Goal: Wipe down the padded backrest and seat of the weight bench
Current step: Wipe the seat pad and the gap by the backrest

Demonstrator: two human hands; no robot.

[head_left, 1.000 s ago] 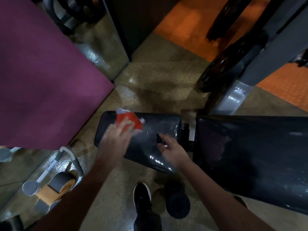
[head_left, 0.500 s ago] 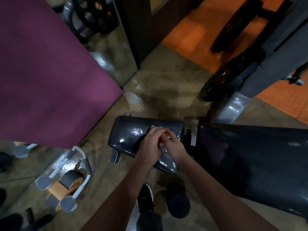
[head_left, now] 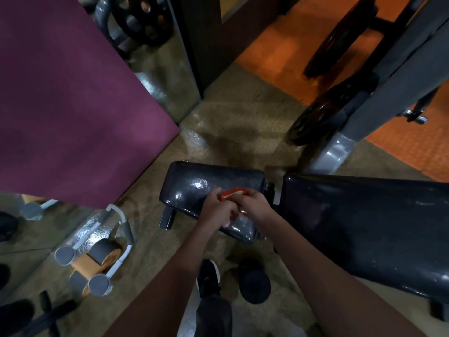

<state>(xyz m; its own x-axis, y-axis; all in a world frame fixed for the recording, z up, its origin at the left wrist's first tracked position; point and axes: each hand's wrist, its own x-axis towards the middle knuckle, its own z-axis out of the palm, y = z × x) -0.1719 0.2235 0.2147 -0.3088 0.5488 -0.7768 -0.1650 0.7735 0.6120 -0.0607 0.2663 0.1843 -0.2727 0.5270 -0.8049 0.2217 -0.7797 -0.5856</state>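
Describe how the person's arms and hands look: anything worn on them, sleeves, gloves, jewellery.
Both forearms are bare all the way to the bottom of the picture: no sleeves in sight. The left hand and the right hand wear no gloves, and no watch or wristband shows. The picture is too dim and soft to rule out a ring.

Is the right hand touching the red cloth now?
Touching. In the head view, the right hand closes its fingers on the red cloth above the seat pad, with no gap; the left hand grips it too.
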